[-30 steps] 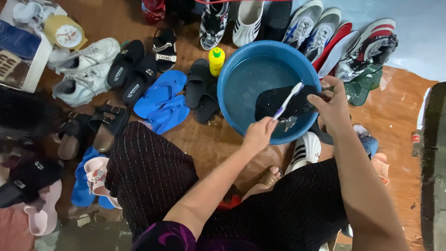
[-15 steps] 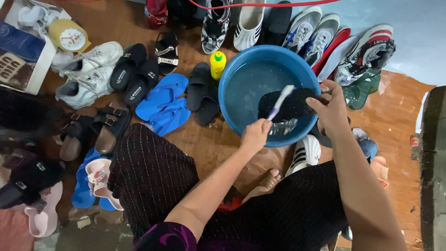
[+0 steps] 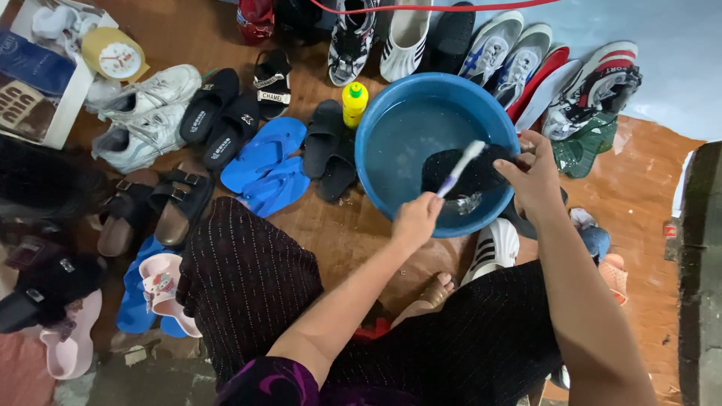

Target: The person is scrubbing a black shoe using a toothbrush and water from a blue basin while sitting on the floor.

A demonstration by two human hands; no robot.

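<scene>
A round blue basin (image 3: 376, 120) with water stands on the brown floor in front of my knees. My right hand (image 3: 535, 177) grips a black shoe (image 3: 470, 171) over the basin's near right side. My left hand (image 3: 416, 219) is closed on the handle of a toothbrush (image 3: 460, 167), whose white head rests against the shoe. A yellow bottle with a green cap (image 3: 354, 101) stands just left of the basin.
Footwear lies all around: blue flip-flops (image 3: 265, 164), black slides (image 3: 331, 149), black sandals (image 3: 214, 120), white sneakers (image 3: 143, 113), sport shoes (image 3: 594, 86) behind the basin, pink slippers (image 3: 162, 289) at left. A box with a small clock (image 3: 114, 54) sits far left. A dark block (image 3: 699, 263) stands at right.
The toothbrush has shifted a little along the shoe, down and back up. The view has drifted slightly; both hands stay at the basin.
</scene>
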